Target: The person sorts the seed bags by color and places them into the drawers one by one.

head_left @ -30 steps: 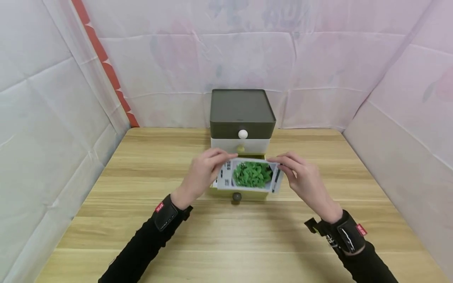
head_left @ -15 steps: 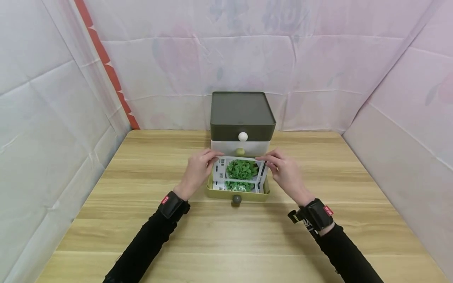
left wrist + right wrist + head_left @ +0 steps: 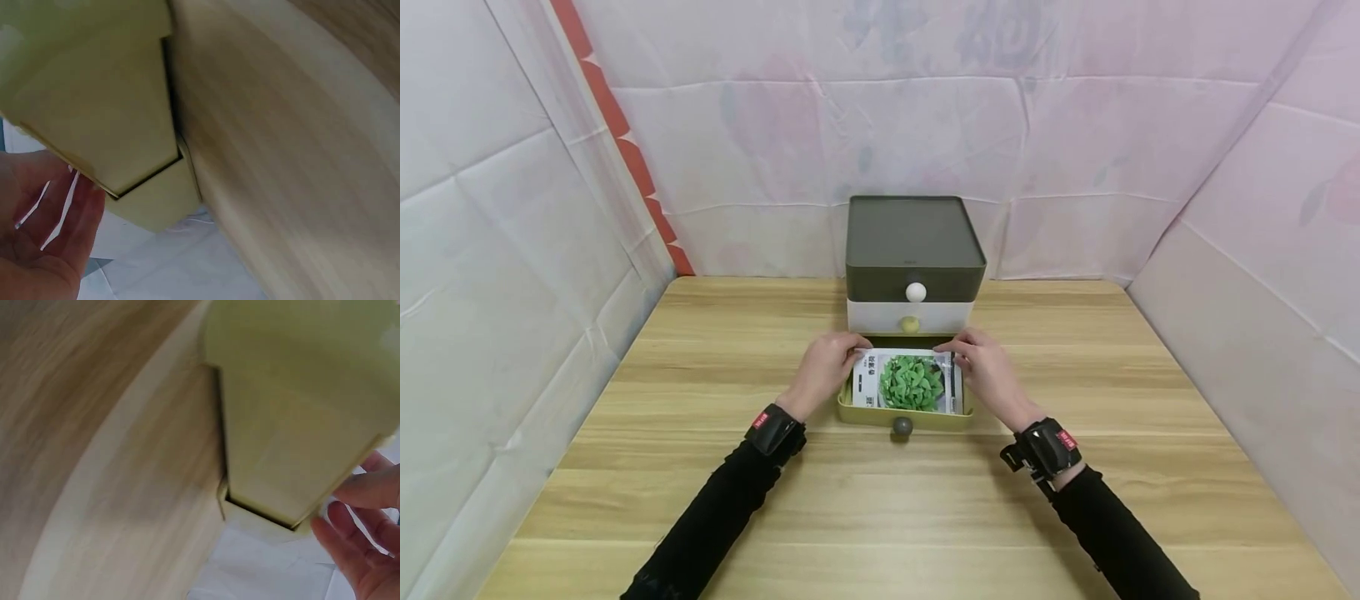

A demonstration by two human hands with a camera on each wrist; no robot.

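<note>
hands [image 3: 906, 371] low, apparently pinching packet [image 3: 908, 382] in drawer [image 3: 902, 417]

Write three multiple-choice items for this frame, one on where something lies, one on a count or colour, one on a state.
1. Where does the seed packet lie?
A. on top of the drawer unit
B. in the pulled-out bottom drawer
C. on the bare table

2. How many round knobs show on the front of the drawer unit?
A. one
B. two
C. three

3. In what state is the bottom drawer?
A. pulled out
B. pushed shut
C. lifted off the table

Key:
1 B: the packet sits inside the yellow-green drawer, with the left hand and right hand at its upper corners.
2 C: a white knob, a yellow one and a grey one are visible.
3 A: the drawer juts forward of the two drawers above, on the table.
</note>
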